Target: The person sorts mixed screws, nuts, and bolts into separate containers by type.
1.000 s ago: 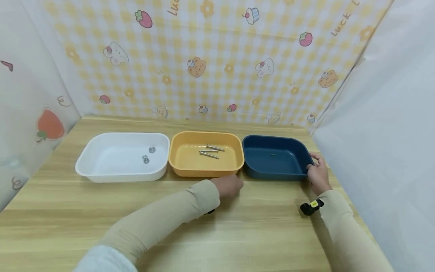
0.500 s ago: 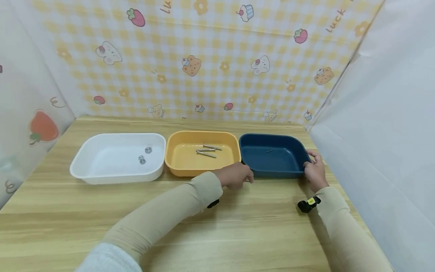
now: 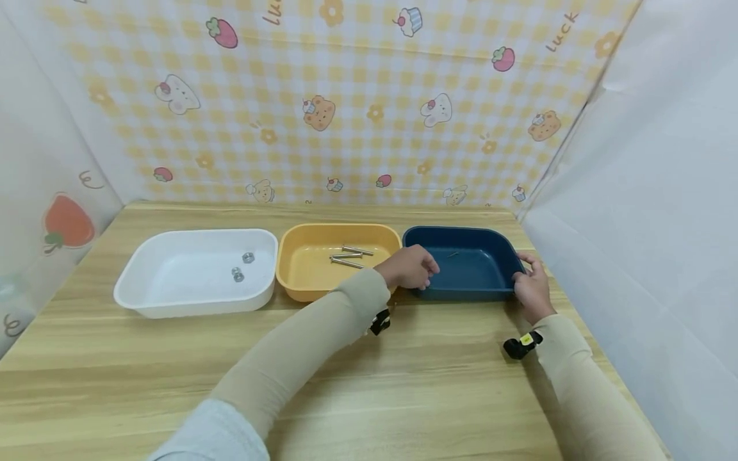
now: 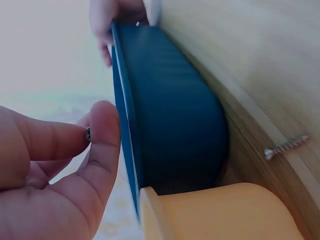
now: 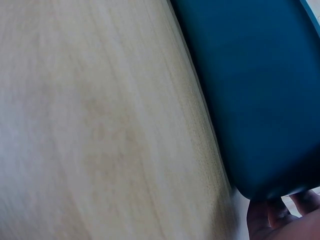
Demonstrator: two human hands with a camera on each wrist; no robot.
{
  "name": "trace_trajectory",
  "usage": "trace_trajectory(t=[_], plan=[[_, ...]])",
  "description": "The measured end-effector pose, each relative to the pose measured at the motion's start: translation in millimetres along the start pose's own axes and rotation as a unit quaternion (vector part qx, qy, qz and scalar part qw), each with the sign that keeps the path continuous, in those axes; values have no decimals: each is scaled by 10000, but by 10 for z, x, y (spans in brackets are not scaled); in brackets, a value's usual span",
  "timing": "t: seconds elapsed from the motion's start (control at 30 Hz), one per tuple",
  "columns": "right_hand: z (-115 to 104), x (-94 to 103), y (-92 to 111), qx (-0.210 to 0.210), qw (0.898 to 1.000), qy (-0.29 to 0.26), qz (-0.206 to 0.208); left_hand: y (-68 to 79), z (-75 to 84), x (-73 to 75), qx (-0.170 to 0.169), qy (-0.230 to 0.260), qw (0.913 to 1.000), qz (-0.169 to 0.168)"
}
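Note:
My left hand [image 3: 410,266] is over the left front corner of the dark blue tray [image 3: 464,295]. Between thumb and forefinger it pinches a small screw, of which only the round metal head [image 4: 88,134] shows in the left wrist view. My right hand [image 3: 533,292] grips the right end of the same tray, thumb over the rim. Inside the blue tray lies one thin screw [image 3: 453,254]. Another screw [image 4: 287,146] lies on the wooden table, in front of the trays.
A yellow tray [image 3: 300,295] with several long bolts [image 3: 347,262] stands left of the blue one, touching it. Further left, a white tray [image 3: 190,308] holds several nuts [image 3: 248,257]. A checked cloth [image 3: 346,147] hangs behind the table [image 3: 415,384], and a white sheet [image 3: 651,211] borders the right.
My left hand has risen from the table before the yellow tray and moved right, to over the blue tray's corner. My right hand keeps its grip. The head view has shifted slightly.

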State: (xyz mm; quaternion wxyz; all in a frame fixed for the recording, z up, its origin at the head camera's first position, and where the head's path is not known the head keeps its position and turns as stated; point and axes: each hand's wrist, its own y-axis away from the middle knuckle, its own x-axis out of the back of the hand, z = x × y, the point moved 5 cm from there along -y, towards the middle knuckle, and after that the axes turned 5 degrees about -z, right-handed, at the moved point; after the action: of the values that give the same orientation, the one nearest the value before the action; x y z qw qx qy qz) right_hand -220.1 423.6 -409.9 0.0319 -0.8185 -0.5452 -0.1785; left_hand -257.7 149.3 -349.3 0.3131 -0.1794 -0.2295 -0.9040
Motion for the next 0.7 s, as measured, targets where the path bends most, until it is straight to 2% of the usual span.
trace_trajectory(t=[0.1,0.2,0.33,0.37,0.4,0.47,0.53,0.63,0.7], plan=[[-4,-5,-7,-19,10000,14,19,-89,-36,38,83,908,9957,133],[-6,-4,-8,-16,10000,24,44,-190,-67,37,155,1670,9858,129],[14,-2,8,37,10000,-28,36,-333,-79,13,255,2213,9747,150],[18,-6,12,57,10000,-52,12,-426,-136,1,140,2428,9699,100],[25,-8,13,61,9999,-80,-4,-458,-145,-8,211,2479,9685,138],[35,-16,18,54,9999,-105,-40,-528,-163,-34,371,2526,9667,180],[33,-21,17,24,10000,-85,-34,-590,-166,-60,485,2317,9715,152],[17,-23,11,-7,10000,-43,10,-615,-94,-76,830,1476,9854,205],[2,-30,10,0,10000,-54,11,-654,-86,-82,960,992,9903,180]])
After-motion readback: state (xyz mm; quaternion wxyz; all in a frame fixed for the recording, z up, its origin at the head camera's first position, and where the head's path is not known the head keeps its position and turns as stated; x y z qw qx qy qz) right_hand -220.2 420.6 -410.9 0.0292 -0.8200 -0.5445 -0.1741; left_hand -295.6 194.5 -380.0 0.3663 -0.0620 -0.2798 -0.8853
